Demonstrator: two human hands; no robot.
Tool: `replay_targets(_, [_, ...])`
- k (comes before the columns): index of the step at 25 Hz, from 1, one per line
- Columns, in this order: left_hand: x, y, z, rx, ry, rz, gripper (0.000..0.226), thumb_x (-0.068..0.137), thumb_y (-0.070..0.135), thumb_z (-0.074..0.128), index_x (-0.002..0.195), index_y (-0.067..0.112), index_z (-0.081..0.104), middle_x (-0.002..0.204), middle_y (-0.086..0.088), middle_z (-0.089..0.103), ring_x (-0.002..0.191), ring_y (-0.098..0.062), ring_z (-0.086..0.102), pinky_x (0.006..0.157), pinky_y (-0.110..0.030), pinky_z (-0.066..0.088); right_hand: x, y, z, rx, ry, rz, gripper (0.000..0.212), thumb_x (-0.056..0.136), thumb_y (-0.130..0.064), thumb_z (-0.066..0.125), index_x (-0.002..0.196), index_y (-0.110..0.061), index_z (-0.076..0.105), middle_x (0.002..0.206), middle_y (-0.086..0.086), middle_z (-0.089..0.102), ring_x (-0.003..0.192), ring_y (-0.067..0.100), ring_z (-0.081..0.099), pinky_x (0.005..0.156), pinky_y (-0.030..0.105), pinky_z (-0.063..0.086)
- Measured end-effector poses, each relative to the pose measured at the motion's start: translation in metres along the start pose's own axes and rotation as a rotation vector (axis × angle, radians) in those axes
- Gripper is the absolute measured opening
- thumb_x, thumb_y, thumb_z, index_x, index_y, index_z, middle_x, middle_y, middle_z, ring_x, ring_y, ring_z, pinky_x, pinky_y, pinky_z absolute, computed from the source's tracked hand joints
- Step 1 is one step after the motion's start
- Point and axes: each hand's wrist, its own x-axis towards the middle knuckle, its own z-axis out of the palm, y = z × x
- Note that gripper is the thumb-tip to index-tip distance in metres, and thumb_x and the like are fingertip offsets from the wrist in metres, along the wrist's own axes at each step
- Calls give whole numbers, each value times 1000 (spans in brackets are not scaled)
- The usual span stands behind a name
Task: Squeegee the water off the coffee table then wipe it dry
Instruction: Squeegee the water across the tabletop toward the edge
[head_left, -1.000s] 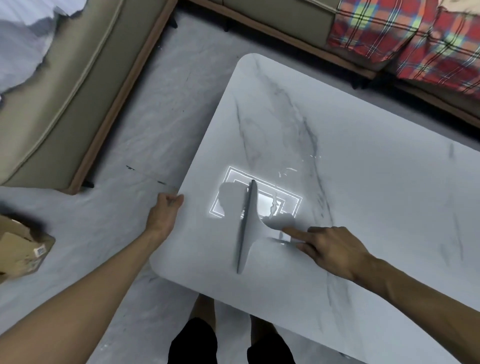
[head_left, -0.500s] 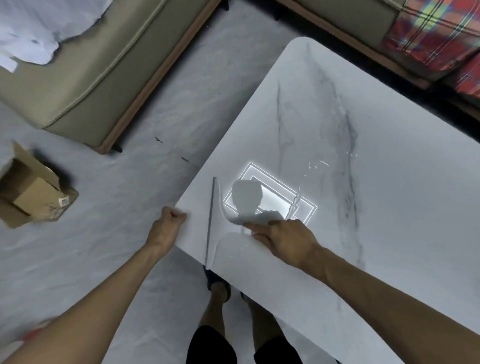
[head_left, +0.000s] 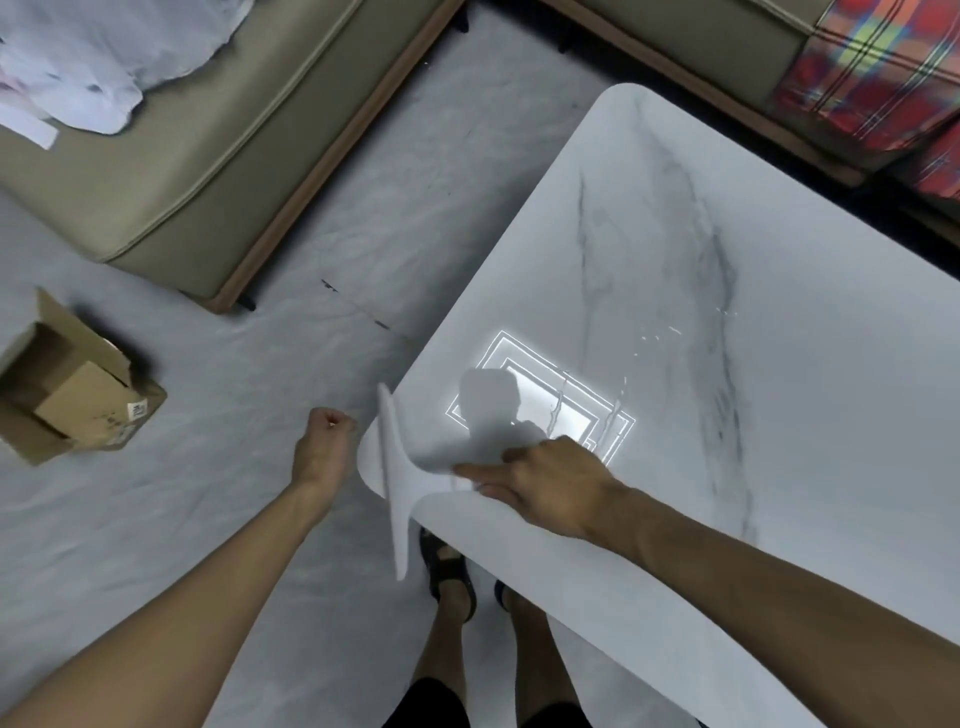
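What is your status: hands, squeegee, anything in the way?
Left hand fisted, empty, off to the side. Right hand grips white T-shaped squeegee, blade at edge of white marble coffee table. Water droplets lie further in; nothing blocks.

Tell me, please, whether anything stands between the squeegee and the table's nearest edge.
Nothing visible does: the squeegee blade overhangs the coffee table edge. The left hand is curled just beyond, apart from it.

The white squeegee (head_left: 402, 478) overhangs the grey-veined coffee table (head_left: 805, 467) at its eight o'clock corner, blade past the edge. Water beads (head_left: 660, 335) glint at its two o'clock.
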Motion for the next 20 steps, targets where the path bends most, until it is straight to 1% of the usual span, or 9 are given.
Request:
replay_targets(3, [9, -5, -11, -21, 37, 5, 8, 92, 24, 46, 96, 18, 50, 90, -1, 56, 74, -15, 52, 56, -28, 36, 56, -12, -6, -150, -65, -81, 41, 103, -46, 25, 143, -48, 32, 111, 4, 67, 97, 31, 63, 72, 33, 39])
replay_targets(6, [5, -3, -10, 64, -37, 41, 11, 92, 26, 45, 97, 17, 48, 84, 0, 53, 71, -14, 48, 57, -30, 36, 54, 18, -15, -120, -36, 59, 40, 101, -52, 23, 140, -57, 32, 124, -1, 63, 106, 29, 62, 76, 32, 40])
replay_targets(8, [-1, 1, -1, 128, -110, 84, 12, 93, 26, 45, 99, 16, 47, 84, 1, 53, 72, -14, 49, 58, -30, 37, 34, 44, -22, -68, 8, 161, 39, 100, -53, 23, 137, -62, 29, 118, -6, 65, 103, 26, 63, 71, 31, 40])
replay_targets(11, [-9, 9, 13, 262, -209, 140, 12, 93, 23, 46, 102, 14, 46, 83, 1, 53, 73, -16, 50, 59, -29, 36, -18, 70, -22, 33, 51, 368, 38, 100, -52, 24, 136, -63, 29, 98, -6, 68, 92, 25, 64, 69, 34, 47])
replay_targets(13, [-12, 13, 20, 350, -236, 161, 13, 93, 23, 46, 103, 14, 45, 85, -3, 54, 77, -21, 52, 60, -30, 38, -60, 81, -13, 74, 94, 534, 38, 100, -52, 25, 136, -61, 32, 100, -10, 70, 91, 24, 64, 66, 33, 45])
replay_targets(15, [-12, 17, 23, 400, -227, 164, 14, 92, 23, 46, 102, 13, 45, 87, -5, 56, 81, -24, 53, 65, -32, 40, -103, 86, -3, 112, 130, 687, 39, 99, -55, 24, 135, -60, 35, 98, -12, 71, 88, 23, 64, 65, 32, 44])
replay_targets(17, [-10, 20, 24, 427, -202, 169, 14, 92, 23, 47, 101, 12, 45, 89, -6, 56, 82, -26, 54, 70, -33, 41, -136, 81, 0, 146, 164, 812, 41, 95, -63, 20, 133, -63, 35, 88, -11, 70, 78, 24, 63, 61, 32, 43])
replay_targets(19, [-7, 21, 22, 400, -160, 158, 13, 92, 22, 48, 101, 12, 46, 91, -8, 57, 84, -28, 54, 72, -33, 42, -148, 71, -2, 162, 204, 866, 44, 92, -69, 15, 131, -65, 33, 84, -10, 70, 74, 25, 62, 60, 32, 44])
replay_targets(20, [-6, 21, 21, 370, -139, 148, 13, 92, 22, 48, 100, 13, 46, 93, -9, 57, 84, -28, 54, 72, -33, 42, -144, 64, -4, 171, 227, 853, 43, 92, -70, 15, 132, -65, 31, 88, -10, 71, 78, 26, 64, 62, 33, 46])
